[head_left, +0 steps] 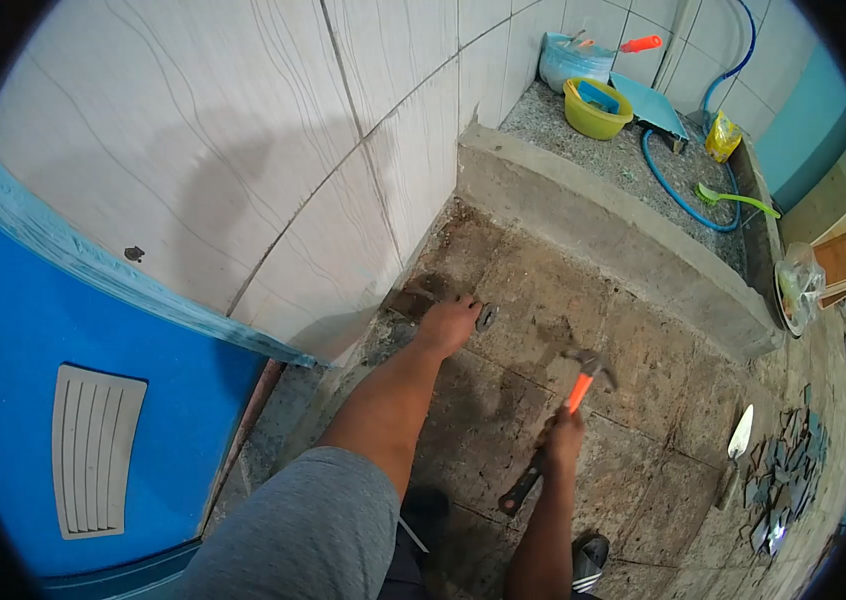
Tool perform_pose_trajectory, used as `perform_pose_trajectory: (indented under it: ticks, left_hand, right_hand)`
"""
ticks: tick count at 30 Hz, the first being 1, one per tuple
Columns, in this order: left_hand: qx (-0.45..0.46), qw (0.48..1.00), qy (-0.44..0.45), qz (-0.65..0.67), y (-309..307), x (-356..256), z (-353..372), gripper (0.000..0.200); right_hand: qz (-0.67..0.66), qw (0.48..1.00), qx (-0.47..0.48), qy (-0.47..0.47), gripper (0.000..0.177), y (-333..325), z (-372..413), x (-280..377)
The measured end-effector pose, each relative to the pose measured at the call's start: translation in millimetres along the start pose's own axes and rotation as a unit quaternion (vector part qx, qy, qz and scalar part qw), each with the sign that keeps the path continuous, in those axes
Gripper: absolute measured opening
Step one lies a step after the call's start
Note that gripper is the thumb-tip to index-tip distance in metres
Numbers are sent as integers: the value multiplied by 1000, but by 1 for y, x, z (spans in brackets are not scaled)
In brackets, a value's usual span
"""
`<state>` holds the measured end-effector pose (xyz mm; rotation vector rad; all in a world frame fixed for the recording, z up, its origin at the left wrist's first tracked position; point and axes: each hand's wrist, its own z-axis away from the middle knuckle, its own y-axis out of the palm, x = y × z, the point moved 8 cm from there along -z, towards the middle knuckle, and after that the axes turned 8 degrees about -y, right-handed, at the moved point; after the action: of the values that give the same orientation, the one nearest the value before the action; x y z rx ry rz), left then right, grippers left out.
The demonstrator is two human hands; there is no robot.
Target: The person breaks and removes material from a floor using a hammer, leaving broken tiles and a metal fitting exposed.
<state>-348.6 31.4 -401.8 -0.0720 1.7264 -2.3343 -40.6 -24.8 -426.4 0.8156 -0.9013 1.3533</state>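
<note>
My right hand (pixel 563 440) is wrapped round the handle of a claw hammer (pixel 580 388) with an orange shaft, a black grip and a metal head. The hammer is held above the bare floor, its head pointing away from me. My left hand (pixel 450 325) is closed low over the floor near the wall. From it juts the round grey end of a chisel (pixel 486 317), and a thin part shows on the wall side; my fingers hide the middle. Hammer head and chisel are apart.
A concrete curb (pixel 603 235) borders a ledge with a yellow basin (pixel 598 118), a blue bucket (pixel 575 62) and a blue hose (pixel 673 185). At right lie a trowel (pixel 741 435) and a pile of broken tile pieces (pixel 788 475). A blue door (pixel 183 400) stands left.
</note>
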Motion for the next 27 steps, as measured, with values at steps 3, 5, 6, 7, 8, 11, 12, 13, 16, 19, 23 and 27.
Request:
perform_pose_trajectory:
  ticks: [3, 5, 6, 7, 8, 11, 12, 13, 16, 19, 23, 27]
  left_hand:
    - [-6, 999, -13, 30, -4, 6, 0, 57]
    - [-30, 999, -14, 43, -4, 12, -1, 56]
    - [-49, 998, -11, 47, 1, 17, -6, 55]
    - [-68, 996, -8, 51, 2, 20, -8, 54]
    - [-61, 997, -12, 50, -2, 21, -7, 53]
    - [-43, 997, -18, 58, -20, 19, -1, 50]
    - [-40, 997, -18, 68, -24, 19, 0, 48]
    - [-39, 996, -18, 78, -27, 19, 0, 47]
    - [-55, 995, -11, 83, -22, 21, -3, 43]
    - [-71, 995, -15, 71, -15, 24, -6, 40]
    - [-38, 998, 10, 55, -14, 18, 1, 42]
    - [-15, 1000, 5, 11, -2, 17, 8, 46]
  right_hand:
    - [-6, 998, -42, -56, 30, -17, -1, 61]
    - [-42, 991, -73, -108, 29, -34, -1, 98]
    - [-84, 983, -84, -141, 29, -41, 1, 118]
    - [-94, 973, -126, -170, 30, -50, 11, 143]
    - [-121, 962, -155, -187, 30, -55, 25, 169]
    - [-161, 915, -220, -299, 33, -69, 55, 223]
    - [-173, 902, -231, -322, 36, -70, 59, 227]
    - [-185, 888, -241, -346, 38, -70, 62, 230]
    - [-203, 874, -269, -351, 48, -42, 62, 198]
    - [266, 880, -198, -340, 42, 50, 31, 91]
    - [186, 975, 84, -88, 32, 110, 19, -3]
    - [126, 988, 91, -27, 25, 71, 20, -31]
